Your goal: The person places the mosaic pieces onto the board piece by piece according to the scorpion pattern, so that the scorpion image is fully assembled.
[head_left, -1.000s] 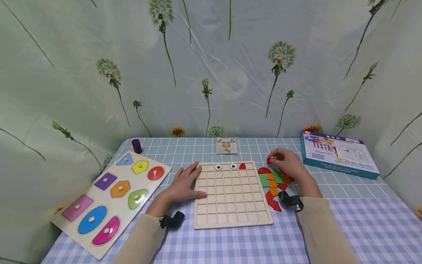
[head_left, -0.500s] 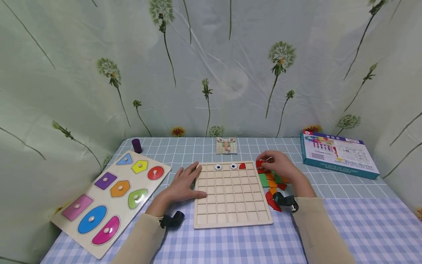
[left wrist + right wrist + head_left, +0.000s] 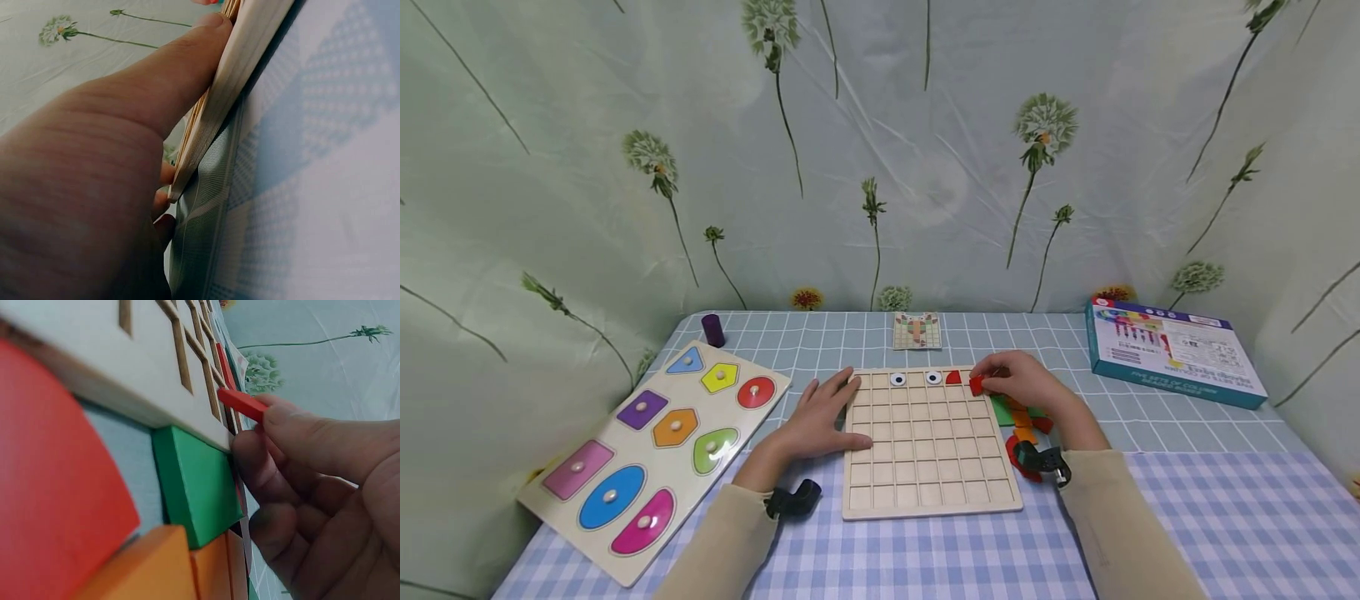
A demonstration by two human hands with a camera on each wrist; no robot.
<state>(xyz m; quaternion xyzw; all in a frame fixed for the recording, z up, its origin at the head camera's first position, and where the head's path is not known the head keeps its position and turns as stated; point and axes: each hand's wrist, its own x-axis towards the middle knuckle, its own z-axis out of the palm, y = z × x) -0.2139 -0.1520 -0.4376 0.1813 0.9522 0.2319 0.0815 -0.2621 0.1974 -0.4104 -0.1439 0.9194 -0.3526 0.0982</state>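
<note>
A wooden grid board (image 3: 931, 451) lies on the table. My left hand (image 3: 815, 422) rests along its left side, fingers spread, thumb (image 3: 181, 65) on its edge. In its top row sit two eye-patterned tiles (image 3: 898, 379) and a red quarter-round tile (image 3: 953, 377). My right hand (image 3: 1030, 387) pinches a red tile (image 3: 242, 405) between thumb and finger, at the board's top right corner. Beneath that hand, beside the board, lie green tiles (image 3: 197, 487), orange tiles (image 3: 1024, 425) and more red tiles (image 3: 56, 481), partly hidden by the hand and wrist camera.
A knobbed shape puzzle board (image 3: 655, 467) slants at the left, with a purple cylinder (image 3: 712, 331) behind it. A small pattern card (image 3: 917, 332) lies beyond the grid board. A flat teal-edged box (image 3: 1176, 354) lies at the back right.
My right hand has moved left and toward me, from the tile pile to the board's top right corner, carrying the red tile. The left hand has stayed in place.
</note>
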